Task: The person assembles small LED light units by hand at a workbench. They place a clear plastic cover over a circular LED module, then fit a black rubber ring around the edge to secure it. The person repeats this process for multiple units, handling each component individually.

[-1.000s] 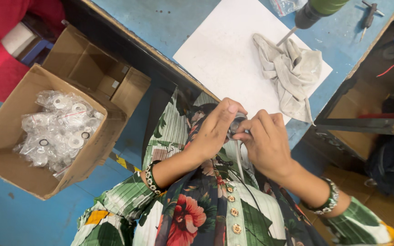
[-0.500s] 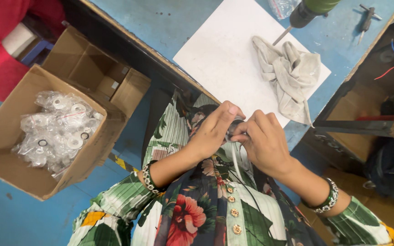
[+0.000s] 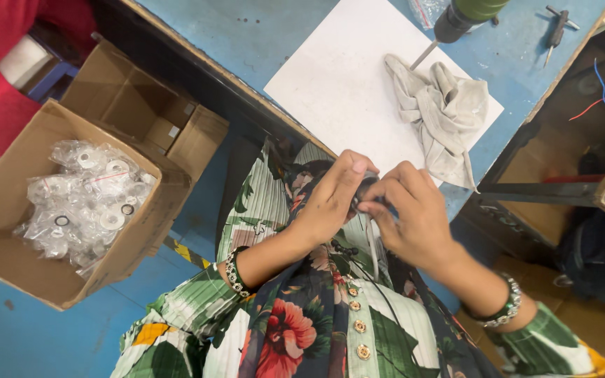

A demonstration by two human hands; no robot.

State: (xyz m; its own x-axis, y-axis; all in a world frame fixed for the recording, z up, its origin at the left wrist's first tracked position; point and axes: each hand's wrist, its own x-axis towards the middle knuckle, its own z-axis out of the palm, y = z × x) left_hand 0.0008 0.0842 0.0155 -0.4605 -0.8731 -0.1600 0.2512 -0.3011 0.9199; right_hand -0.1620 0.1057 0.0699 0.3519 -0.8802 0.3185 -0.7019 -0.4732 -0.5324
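Both my hands meet over my lap, just below the table edge. My left hand point(image 3: 330, 199) and my right hand point(image 3: 411, 213) pinch a small dark round part point(image 3: 365, 187) between their fingertips. A thin pale cable point(image 3: 374, 241) hangs down from the part over my flowered shirt. Most of the part is hidden by my fingers.
An open cardboard box point(image 3: 15, 203) at the left holds several clear bags of small rings point(image 3: 85, 199); an empty box point(image 3: 134, 112) stands behind it. On the blue table point(image 3: 246, 35) lie a white sheet point(image 3: 344, 84), a crumpled grey rag point(image 3: 442, 112), a green-handled screwdriver point(image 3: 460, 17) and a small tool point(image 3: 556, 28).
My hands stay together on the small part, with the fingers shifting slightly around it. The view has moved a little; nothing else changed.
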